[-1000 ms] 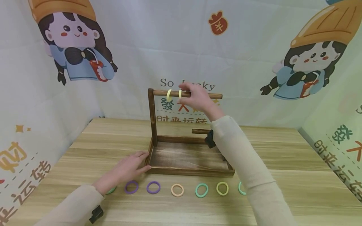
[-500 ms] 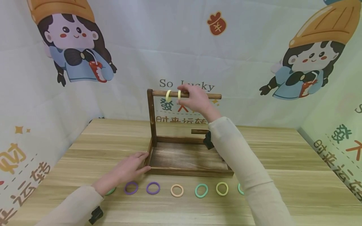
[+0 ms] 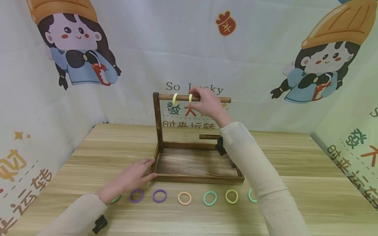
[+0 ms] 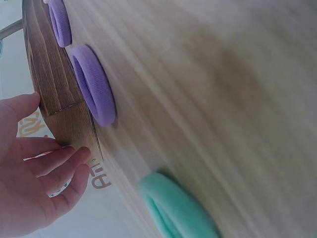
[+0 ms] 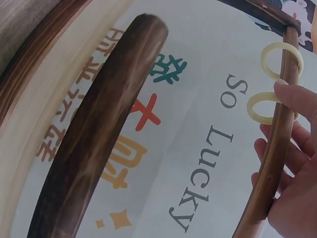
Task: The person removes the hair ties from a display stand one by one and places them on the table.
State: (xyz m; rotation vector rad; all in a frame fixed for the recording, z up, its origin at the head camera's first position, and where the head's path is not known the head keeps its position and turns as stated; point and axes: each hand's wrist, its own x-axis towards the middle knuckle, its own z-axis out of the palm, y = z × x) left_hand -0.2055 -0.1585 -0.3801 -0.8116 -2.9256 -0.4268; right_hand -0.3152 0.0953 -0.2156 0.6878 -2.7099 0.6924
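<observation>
A dark wooden rack [image 3: 198,179] with a tray base stands on the table; two pale yellow hair ties hang on its upper rod [image 3: 224,99]. My right hand [image 3: 206,102] pinches the nearer hair tie [image 5: 260,108] between thumb and fingers, around the rod. The other pale yellow hair tie [image 5: 268,59] hangs closer to the post, apart from my fingers. My left hand [image 3: 130,177] rests against the left end of the tray, its fingers extended. In the left wrist view the thumb and fingers [image 4: 59,163] lie about the tray's corner.
In front of the rack lies a row of hair ties: green [image 3: 115,199], purple [image 3: 137,196], another purple [image 3: 159,196], peach [image 3: 184,198], mint [image 3: 210,198], yellow [image 3: 231,196] and a partly covered mint one [image 3: 252,196]. A shorter lower rod [image 3: 209,136] juts out beneath my right forearm.
My right hand has shifted slightly right along the upper rod with the pinched hair tie, widening the gap to the other one. My left hand stays against the tray.
</observation>
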